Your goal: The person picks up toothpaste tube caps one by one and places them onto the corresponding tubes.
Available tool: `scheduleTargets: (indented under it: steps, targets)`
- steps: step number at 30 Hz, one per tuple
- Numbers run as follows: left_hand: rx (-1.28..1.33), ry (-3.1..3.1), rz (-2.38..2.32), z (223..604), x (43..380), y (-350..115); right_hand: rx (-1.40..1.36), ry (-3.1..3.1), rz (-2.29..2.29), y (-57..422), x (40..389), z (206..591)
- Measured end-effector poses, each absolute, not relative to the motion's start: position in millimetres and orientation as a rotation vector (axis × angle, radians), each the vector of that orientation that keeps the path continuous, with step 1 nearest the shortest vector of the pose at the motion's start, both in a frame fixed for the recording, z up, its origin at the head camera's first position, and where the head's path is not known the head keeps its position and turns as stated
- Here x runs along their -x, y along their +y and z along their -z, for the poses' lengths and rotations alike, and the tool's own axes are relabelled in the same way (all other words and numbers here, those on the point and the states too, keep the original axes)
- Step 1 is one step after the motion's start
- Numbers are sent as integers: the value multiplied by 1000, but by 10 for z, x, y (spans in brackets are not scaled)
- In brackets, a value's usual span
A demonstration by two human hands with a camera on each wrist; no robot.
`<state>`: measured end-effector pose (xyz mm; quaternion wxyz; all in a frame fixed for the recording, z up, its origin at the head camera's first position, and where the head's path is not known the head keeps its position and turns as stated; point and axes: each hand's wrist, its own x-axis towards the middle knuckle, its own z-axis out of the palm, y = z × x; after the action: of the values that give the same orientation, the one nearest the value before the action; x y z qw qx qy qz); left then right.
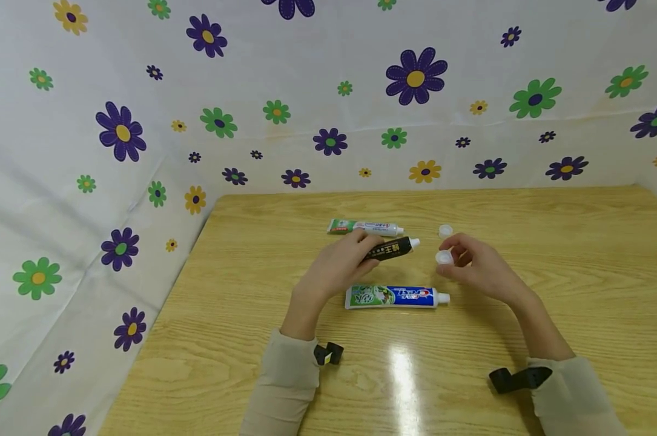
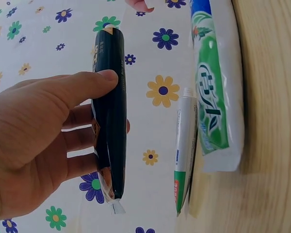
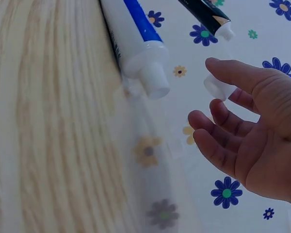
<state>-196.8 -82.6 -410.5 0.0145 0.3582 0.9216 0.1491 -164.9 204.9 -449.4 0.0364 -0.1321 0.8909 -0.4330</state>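
Note:
My left hand (image 1: 336, 260) grips a black toothpaste tube (image 2: 109, 116) with gold lettering, thumb on one side and fingers behind it. The tube's bare white nozzle (image 1: 414, 242) points right, toward the other hand. Between thumb and fingertips, my right hand (image 1: 478, 266) pinches a white cap (image 3: 219, 88), hollow side showing, a short gap from that nozzle. Nearer me lies a blue, green and white toothpaste tube (image 1: 392, 297), its nozzle uncapped. Behind the black tube lies a smaller green and white toothpaste tube (image 1: 366, 227), also uncapped.
A second white cap (image 1: 445, 231) sits on the wooden table (image 1: 224, 363), just beyond my right fingers. A white cloth (image 1: 306, 72) with printed flowers hangs along the back and left side of the table. Black camera bands circle both wrists.

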Motion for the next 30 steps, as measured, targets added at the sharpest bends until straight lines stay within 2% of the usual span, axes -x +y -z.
scheduleTargets:
  steps: [17,30]
  targets:
    - [-1262,2869,-397,3953,1812,-759,566,2820,1429,1882,1475,4189]
    - [-1265,2881,-372,3873,1766,-740,660,2932,1341,1819,1415,4124]
